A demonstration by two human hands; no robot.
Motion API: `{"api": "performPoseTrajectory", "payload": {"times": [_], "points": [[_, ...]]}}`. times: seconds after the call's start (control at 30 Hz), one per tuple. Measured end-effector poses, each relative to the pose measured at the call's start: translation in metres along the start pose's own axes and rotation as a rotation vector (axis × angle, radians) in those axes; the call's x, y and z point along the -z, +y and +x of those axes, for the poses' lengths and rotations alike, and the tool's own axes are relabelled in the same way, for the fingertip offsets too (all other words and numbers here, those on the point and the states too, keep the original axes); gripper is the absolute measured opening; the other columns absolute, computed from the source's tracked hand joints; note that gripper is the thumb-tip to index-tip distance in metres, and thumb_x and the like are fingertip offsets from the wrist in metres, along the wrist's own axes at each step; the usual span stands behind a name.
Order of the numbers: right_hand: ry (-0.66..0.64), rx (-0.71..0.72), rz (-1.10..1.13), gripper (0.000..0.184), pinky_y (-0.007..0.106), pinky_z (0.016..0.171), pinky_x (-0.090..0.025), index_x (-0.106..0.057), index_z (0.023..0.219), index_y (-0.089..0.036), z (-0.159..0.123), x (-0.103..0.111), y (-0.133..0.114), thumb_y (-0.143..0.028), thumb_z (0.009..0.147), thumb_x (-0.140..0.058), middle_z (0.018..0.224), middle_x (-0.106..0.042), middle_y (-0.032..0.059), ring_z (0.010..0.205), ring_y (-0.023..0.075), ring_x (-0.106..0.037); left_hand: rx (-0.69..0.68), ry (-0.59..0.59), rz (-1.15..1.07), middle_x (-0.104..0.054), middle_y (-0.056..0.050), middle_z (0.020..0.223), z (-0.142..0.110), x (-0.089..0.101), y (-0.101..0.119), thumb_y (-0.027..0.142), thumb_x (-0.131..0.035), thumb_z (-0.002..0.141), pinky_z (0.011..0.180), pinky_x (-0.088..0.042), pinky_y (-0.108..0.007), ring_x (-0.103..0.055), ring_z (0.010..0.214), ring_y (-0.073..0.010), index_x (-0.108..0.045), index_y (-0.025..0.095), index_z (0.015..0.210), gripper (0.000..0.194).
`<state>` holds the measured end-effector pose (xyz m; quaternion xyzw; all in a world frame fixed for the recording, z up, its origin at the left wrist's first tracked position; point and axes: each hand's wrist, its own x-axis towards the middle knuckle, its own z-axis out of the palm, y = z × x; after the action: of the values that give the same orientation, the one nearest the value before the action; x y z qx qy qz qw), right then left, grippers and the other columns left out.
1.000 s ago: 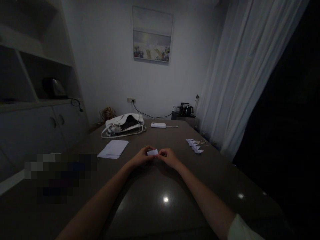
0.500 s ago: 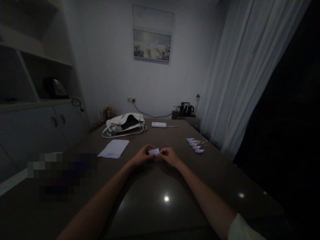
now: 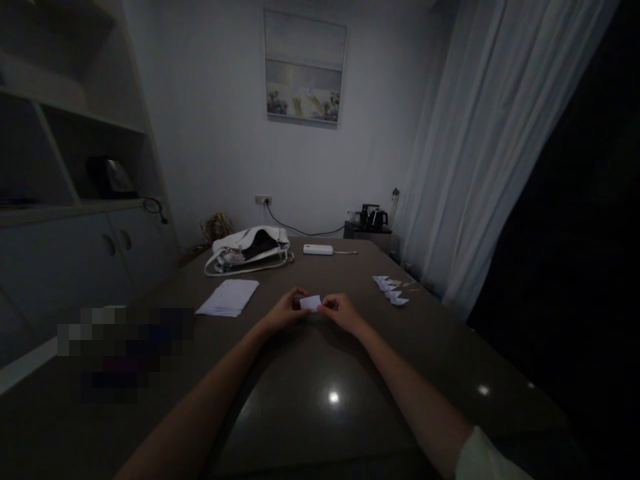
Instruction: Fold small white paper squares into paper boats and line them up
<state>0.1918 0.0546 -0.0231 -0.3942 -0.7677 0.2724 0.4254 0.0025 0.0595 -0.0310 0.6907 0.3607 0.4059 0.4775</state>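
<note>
Between my hands is a small folded piece of white paper [image 3: 311, 303], held just over the middle of the table [image 3: 300, 373]. My left hand [image 3: 286, 310] grips its left end, thumb below and fingers behind the upper edge. At the right end, my right hand [image 3: 341, 311] pinches the paper between thumb and curled fingers. A stack of white paper sheets [image 3: 229, 297] lies to the left of my left hand. Several folded white paper pieces with pointed tips [image 3: 390, 291] rest in a row to the right of my right hand.
Behind the paper stack sits a white handbag [image 3: 253, 248] with its strap on the table. A white power bank [image 3: 318, 249] with a short cable lies near the far edge. Small pale scraps [image 3: 404, 285] are beside the folded pieces. A blurred patch [image 3: 133, 347] covers the left side.
The small paper has shifted slightly right and more of its face shows between my fingers. Both hands stay in nearly the same place, still on it.
</note>
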Motion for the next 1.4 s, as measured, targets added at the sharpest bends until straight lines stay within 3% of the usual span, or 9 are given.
{"api": "performPoseTrajectory", "payload": {"times": [0.23, 0.67, 1.4], "points": [[-0.005, 0.010, -0.017, 0.017, 0.020, 0.051, -0.032, -0.059, 0.059, -0.012, 0.0000, 0.0011, -0.0003, -0.025, 0.070, -0.059, 0.054, -0.053, -0.0015, 0.052, 0.0082, -0.043, -0.002, -0.006, 0.023, -0.053, 0.004, 0.063, -0.0030, -0.0013, 0.0062, 0.034, -0.067, 0.064, 0.045, -0.034, -0.018, -0.051, 0.051, -0.0095, -0.041, 0.015, 0.104, 0.052], [0.000, 0.014, 0.003, 0.019, 0.020, 0.052, -0.033, -0.059, 0.060, -0.012, 0.0005, 0.0019, 0.0034, -0.028, 0.070, -0.059, 0.055, -0.053, -0.0011, 0.053, 0.0089, -0.044, 0.017, 0.028, -0.027, -0.057, 0.001, 0.070, -0.0039, -0.0011, 0.0059, 0.030, -0.069, 0.063, 0.051, -0.040, -0.021, -0.055, 0.058, -0.0115, -0.040, 0.016, 0.102, 0.050], [0.020, 0.001, -0.007, 0.020, 0.021, 0.051, -0.032, -0.060, 0.060, -0.012, 0.0013, 0.0029, 0.0062, -0.030, 0.070, -0.060, 0.054, -0.052, -0.0013, 0.051, 0.0088, -0.042, -0.062, 0.038, 0.034, -0.056, 0.002, 0.068, 0.0003, 0.0038, 0.0011, 0.026, -0.068, 0.064, 0.052, -0.038, -0.020, -0.054, 0.059, -0.0108, -0.040, 0.015, 0.098, 0.046]]}}
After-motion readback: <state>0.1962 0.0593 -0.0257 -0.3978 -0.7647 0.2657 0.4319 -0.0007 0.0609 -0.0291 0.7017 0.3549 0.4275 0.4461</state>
